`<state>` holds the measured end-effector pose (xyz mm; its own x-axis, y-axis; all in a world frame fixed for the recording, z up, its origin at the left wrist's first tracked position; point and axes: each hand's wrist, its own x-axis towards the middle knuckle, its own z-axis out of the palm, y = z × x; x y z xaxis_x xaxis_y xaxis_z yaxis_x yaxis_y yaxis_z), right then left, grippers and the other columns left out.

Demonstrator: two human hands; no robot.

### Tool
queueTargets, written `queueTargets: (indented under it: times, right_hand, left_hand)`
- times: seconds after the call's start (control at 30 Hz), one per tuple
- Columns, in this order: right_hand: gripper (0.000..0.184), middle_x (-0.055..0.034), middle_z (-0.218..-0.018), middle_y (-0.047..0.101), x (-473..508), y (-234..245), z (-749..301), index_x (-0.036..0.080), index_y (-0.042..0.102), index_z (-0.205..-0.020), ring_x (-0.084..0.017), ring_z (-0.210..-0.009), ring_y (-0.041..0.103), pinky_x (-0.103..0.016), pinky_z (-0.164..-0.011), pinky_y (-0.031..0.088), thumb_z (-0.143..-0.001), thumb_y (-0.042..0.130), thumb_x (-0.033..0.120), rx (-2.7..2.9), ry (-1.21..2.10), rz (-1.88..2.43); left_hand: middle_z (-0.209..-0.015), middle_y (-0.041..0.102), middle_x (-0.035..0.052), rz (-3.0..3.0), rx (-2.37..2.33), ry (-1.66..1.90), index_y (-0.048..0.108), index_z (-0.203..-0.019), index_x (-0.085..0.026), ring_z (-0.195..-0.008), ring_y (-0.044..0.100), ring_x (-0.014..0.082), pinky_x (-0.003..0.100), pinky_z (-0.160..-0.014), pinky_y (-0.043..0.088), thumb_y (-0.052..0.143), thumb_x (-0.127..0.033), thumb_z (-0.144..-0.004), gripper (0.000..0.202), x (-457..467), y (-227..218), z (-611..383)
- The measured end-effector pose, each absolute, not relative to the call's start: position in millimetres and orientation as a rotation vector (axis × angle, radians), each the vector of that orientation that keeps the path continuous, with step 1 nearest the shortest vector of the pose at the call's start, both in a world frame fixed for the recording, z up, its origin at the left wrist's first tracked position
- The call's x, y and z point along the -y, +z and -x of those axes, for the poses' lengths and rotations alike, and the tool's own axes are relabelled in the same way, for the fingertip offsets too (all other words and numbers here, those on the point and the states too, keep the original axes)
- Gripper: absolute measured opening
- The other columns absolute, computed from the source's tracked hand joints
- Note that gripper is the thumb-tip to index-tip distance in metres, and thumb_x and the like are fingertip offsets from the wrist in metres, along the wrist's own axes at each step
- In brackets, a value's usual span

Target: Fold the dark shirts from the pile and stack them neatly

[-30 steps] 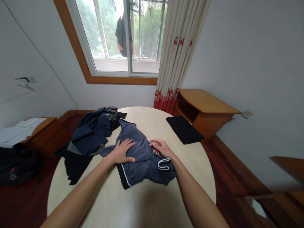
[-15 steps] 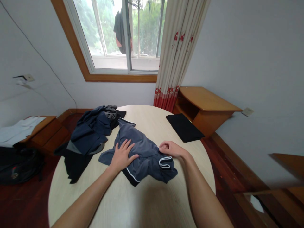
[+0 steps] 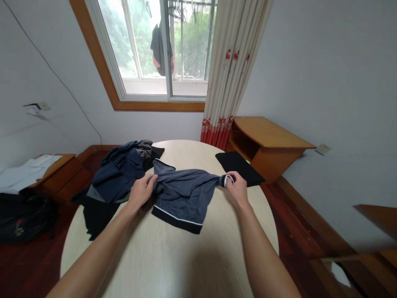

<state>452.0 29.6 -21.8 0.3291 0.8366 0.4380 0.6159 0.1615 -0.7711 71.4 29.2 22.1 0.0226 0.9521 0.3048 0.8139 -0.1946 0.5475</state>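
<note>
**Shorts pulled taut between two hands over the round table**

The near edge of the pale wooden table (image 3: 173, 265) runs out of the bottom of the view, along with both forearms. In the heap of dark clothes (image 3: 119, 174) at the far left edge I can't tell one garment from another, and part of it hangs over the rim. The gripping fingertips of both hands are buried in fabric.

The grey-blue shorts (image 3: 182, 194) are over the middle of the table, stretched sideways in a wrinkled band. A black hem with thin white piping sags along their near side, seemingly down to the tabletop. A white drawcord loop (image 3: 228, 180) pokes out at their right end.

The left hand (image 3: 141, 192) is closed around the shorts' left end, thumb on top, just beside the heap. The right hand (image 3: 237, 188) is fisted on the bunched right end, knuckles up, near a flat black cloth (image 3: 240, 167) at the far right edge.
</note>
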Motion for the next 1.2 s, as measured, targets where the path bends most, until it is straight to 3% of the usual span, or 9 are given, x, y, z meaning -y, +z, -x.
queueTargets:
  times: [0.13, 0.3, 0.53, 0.7, 0.8, 0.87, 0.97, 1.03, 1.2]
  right_hand:
    - [0.033, -0.0125, -0.104, 0.069, -31, -26, -448, 0.015, 0.068, -0.100, -0.025, -0.098, 0.064, -0.039, -0.092, 0.049, -0.076, 0.047, 0.019, 1.462, 0.197, 1.456]
    - [0.037, -0.0065, -0.100, 0.072, -27, -26, -437, 0.020, 0.073, -0.093, -0.021, -0.098, 0.065, -0.036, -0.095, 0.049, -0.071, 0.045, 0.008, 1.770, 0.364, 1.307]
    - [0.065, -0.0121, -0.132, 0.061, -27, -46, -418, 0.020, 0.060, -0.135, -0.027, -0.122, 0.053, -0.045, -0.109, 0.038, -0.071, 0.063, 0.008, 2.107, 0.500, 1.345]
    - [0.020, -0.0066, -0.096, 0.065, -29, -48, -407, 0.023, 0.075, -0.099, -0.023, -0.098, 0.056, -0.042, -0.094, 0.043, -0.081, 0.068, 0.017, 2.189, 0.460, 1.433]
    - [0.009, -0.0064, -0.099, 0.062, -29, -45, -411, 0.020, 0.072, -0.079, -0.021, -0.098, 0.056, -0.039, -0.092, 0.044, -0.083, 0.065, 0.016, 2.125, 0.476, 1.353]
    - [0.010, -0.0081, -0.113, 0.061, -28, -44, -415, 0.020, 0.071, -0.084, -0.022, -0.106, 0.056, -0.039, -0.095, 0.044, -0.082, 0.064, 0.013, 2.061, 0.495, 1.306]
    - [0.047, -0.0092, -0.131, 0.055, -25, -43, -415, 0.023, 0.067, -0.118, -0.022, -0.110, 0.056, -0.038, -0.095, 0.045, -0.074, 0.069, 0.008, 2.049, 0.613, 1.278]
    - [0.066, -0.0082, -0.123, 0.059, -24, -44, -410, 0.025, 0.059, -0.133, -0.020, -0.097, 0.059, -0.036, -0.087, 0.047, -0.071, 0.073, 0.008, 2.095, 0.705, 1.301]
    - [0.016, -0.0039, -0.094, 0.061, -27, -47, -402, 0.018, 0.071, -0.091, -0.015, -0.075, 0.055, -0.031, -0.074, 0.045, -0.075, 0.071, 0.015, 2.143, 0.647, 1.376]
  left_hand:
    - [-0.113, 0.072, 0.0096, -2.347, -1.686, 1.154, 0.069, -0.108, -0.019, -0.108, 0.064, 0.0247, 0.037, -0.095, 0.048, 0.045, -0.036, -0.096, 0.032, -16, 23, -73]
    - [-0.103, 0.075, 0.0055, -2.674, -1.132, 0.681, 0.070, -0.103, -0.022, -0.096, 0.067, 0.0195, 0.035, -0.090, 0.050, 0.045, -0.020, -0.095, 0.026, 15, -4, -74]
    - [-0.140, 0.058, 0.0113, -2.661, -1.348, 0.553, 0.060, -0.134, -0.019, -0.130, 0.052, 0.0260, 0.045, -0.110, 0.041, 0.042, -0.004, -0.076, 0.063, -6, -39, -44]
    - [-0.143, 0.056, 0.0131, -2.610, -1.361, 0.505, 0.070, -0.122, -0.024, -0.132, 0.051, 0.0317, 0.052, -0.109, 0.041, 0.054, -0.020, -0.083, 0.043, -16, -48, -42]
    - [-0.137, 0.062, 0.0123, -2.534, -1.338, 0.591, 0.075, -0.109, -0.023, -0.128, 0.055, 0.0312, 0.052, -0.108, 0.042, 0.053, -0.022, -0.086, 0.032, -15, -49, -44]
    - [-0.130, 0.067, 0.0109, -2.464, -1.284, 0.674, 0.074, -0.103, -0.022, -0.124, 0.058, 0.0293, 0.050, -0.108, 0.043, 0.052, -0.025, -0.088, 0.027, -12, -46, -45]
    - [-0.124, 0.071, 0.0092, -2.364, -1.167, 0.853, 0.073, -0.102, -0.021, -0.117, 0.063, 0.0255, 0.044, -0.105, 0.047, 0.049, -0.026, -0.091, 0.026, -5, -35, -48]
    - [-0.117, 0.073, 0.0093, -2.310, -1.120, 1.031, 0.072, -0.102, -0.020, -0.111, 0.065, 0.0236, 0.041, -0.100, 0.050, 0.047, -0.023, -0.092, 0.027, 1, -24, -51]
    - [-0.097, 0.074, 0.0071, -2.230, -1.186, 1.363, 0.072, -0.094, -0.018, -0.097, 0.067, 0.0219, 0.037, -0.091, 0.053, 0.048, -0.014, -0.083, 0.027, 9, -2, -60]
